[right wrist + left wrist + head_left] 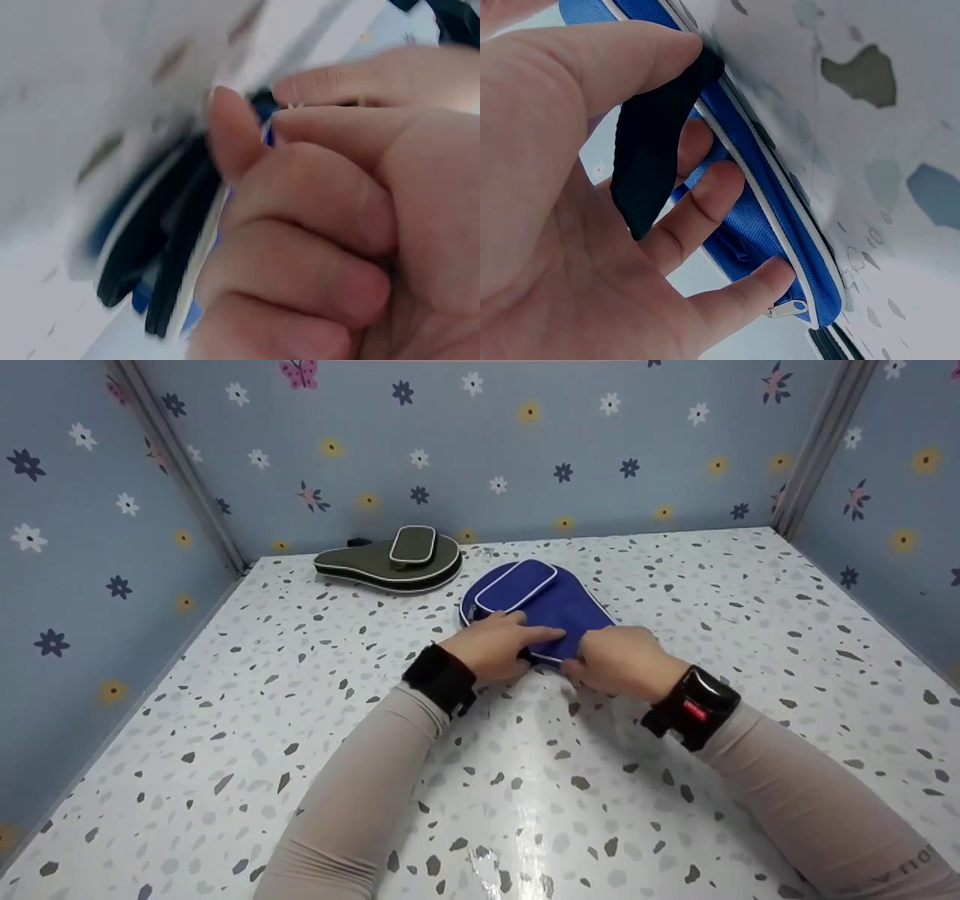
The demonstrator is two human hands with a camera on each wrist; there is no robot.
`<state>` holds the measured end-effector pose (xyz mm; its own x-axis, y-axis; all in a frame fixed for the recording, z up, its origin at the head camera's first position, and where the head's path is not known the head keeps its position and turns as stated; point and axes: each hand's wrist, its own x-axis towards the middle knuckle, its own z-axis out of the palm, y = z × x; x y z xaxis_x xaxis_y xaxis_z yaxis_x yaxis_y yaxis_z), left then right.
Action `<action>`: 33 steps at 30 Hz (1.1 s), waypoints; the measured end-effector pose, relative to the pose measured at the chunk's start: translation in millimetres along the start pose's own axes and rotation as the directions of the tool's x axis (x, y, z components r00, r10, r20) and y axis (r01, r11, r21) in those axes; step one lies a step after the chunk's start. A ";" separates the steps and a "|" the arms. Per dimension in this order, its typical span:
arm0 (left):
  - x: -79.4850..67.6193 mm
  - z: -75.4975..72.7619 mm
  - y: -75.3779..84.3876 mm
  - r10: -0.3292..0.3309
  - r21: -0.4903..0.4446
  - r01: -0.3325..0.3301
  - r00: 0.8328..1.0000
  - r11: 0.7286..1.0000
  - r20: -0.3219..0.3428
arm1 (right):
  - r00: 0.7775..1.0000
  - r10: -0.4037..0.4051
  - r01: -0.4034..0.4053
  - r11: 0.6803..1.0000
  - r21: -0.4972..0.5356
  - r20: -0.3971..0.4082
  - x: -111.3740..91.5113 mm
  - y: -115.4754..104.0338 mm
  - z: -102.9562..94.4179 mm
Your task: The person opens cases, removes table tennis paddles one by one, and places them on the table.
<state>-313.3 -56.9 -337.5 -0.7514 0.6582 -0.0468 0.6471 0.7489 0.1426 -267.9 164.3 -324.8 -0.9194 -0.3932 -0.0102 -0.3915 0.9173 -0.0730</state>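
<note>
Three light-blue walls (465,427) with printed flowers stand around the white speckled table (187,810), and only my head view shows them so fully. Next in size are my two beige sleeves (360,787); on the right one, near the corner of the head view, a few dark letters are visible, but I can read only something like "OU" and "A". The blue case (551,604) with white piping lies on the table in front of me, under both my hands. A dark green case (356,562) of similar shape lies farther back, to the left of it.

My left hand (495,649) holds the blue case by its edge: the fingers are spread on the top face and the thumb is at the side. My right hand (622,660) is clenched and grips the near edge of the same case; which small part the thumb and finger pinch, I cannot tell, because the right wrist view is blurred. That view shows, however, two black bands (186,247) along the edge which stand apart, a thing hidden from the head view. The left wrist view shows clearly a black strap (652,142) beside my thumb and, smaller, a silver zipper pull (789,308) next to a fingertip. Smallest is the red label (694,709) on my right black wristband (712,690), with writing too blurred to read
</note>
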 end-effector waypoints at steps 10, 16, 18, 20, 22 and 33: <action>1.0 -1.4 -1.3 0.021 -0.008 -0.021 1.000 1.000 0.004 | 0.974 0.188 -0.169 0.975 0.144 -0.129 9.4 53.1 -4.5; 1.1 -1.1 -2.5 0.017 -0.020 -0.017 1.000 1.000 0.000 | 0.987 0.159 -0.153 0.959 0.241 -0.006 16.9 62.9 -0.7; 1.5 -1.0 -2.7 0.017 -0.030 -0.017 1.000 0.999 0.000 | 0.990 0.144 -0.139 0.954 0.267 0.002 18.6 63.8 0.5; 2.1 -1.0 -2.9 0.010 -0.051 -0.010 1.000 0.999 0.004 | 0.991 0.134 -0.130 0.949 0.287 0.005 19.9 64.8 1.8; 3.2 -1.1 -3.4 0.000 -0.077 0.000 1.000 0.997 0.010 | 0.991 0.133 -0.129 0.946 0.296 0.006 20.2 65.4 2.2; 7.2 -5.5 -7.7 -0.080 -0.131 0.072 0.995 0.989 -0.057 | 0.978 0.024 -0.110 0.906 0.409 0.209 12.4 51.3 -13.0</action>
<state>-324.4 -58.3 -333.5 -0.8070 0.5905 -0.0013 0.5687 0.7778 0.2675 -299.9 207.3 -315.7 -0.9003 -0.3752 -0.2206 -0.2377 0.8484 -0.4729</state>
